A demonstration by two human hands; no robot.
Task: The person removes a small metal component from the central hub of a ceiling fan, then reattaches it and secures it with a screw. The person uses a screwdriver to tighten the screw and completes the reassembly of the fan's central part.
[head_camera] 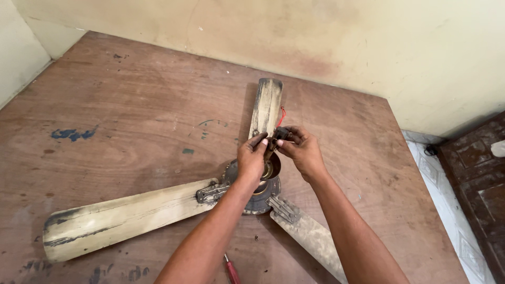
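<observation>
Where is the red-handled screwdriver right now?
In the head view, the red-handled screwdriver lies on the wooden table at the bottom edge, between the person's forearms, just below the fan motor hub.

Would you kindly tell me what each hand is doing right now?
Left hand: fingers closed on the small black part with red wire, above the dusty ceiling fan's metal hub.
Right hand: closed on the same part.

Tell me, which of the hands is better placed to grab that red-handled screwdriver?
Probably the left hand: the red-handled screwdriver lies beside the left forearm, at the near table edge. Both hands pinch the small dark part; the right hand would cross over.
</observation>
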